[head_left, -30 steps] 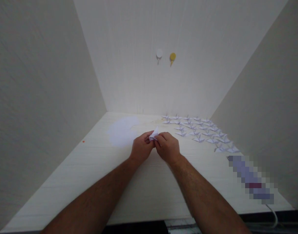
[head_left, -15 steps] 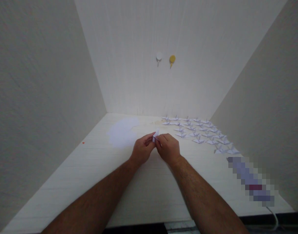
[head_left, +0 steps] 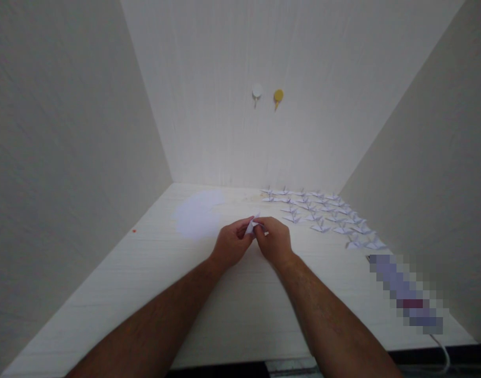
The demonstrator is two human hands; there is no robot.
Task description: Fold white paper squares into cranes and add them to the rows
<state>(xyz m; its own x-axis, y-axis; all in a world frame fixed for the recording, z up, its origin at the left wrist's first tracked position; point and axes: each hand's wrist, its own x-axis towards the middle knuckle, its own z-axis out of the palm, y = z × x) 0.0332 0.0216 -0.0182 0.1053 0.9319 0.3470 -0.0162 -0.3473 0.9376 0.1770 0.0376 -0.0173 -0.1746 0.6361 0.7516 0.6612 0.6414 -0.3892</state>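
Between my two hands is a small folded piece of white paper (head_left: 251,227), pointed at its upper end. My left hand (head_left: 229,244) pinches it from the left side. From the right, my right hand (head_left: 274,240) has its thumb and fingers closed on the same piece, hiding part of it. Both hands are close together over the middle of the table. Beyond them to the right stand several rows of folded white paper cranes (head_left: 320,227). Left of my hands lie loose white paper sheets (head_left: 197,215).
A pixelated long object (head_left: 401,291) lies along the table's right side, with a white cable (head_left: 443,349) at its near end. A small orange speck (head_left: 134,231) is at the left edge. White (head_left: 257,91) and yellow hooks (head_left: 278,95) hang on the back wall.
The folded paper has tilted and turned between my fingers, showing a different face. My right fingers have shifted slightly on it. The cranes and sheets are unchanged.
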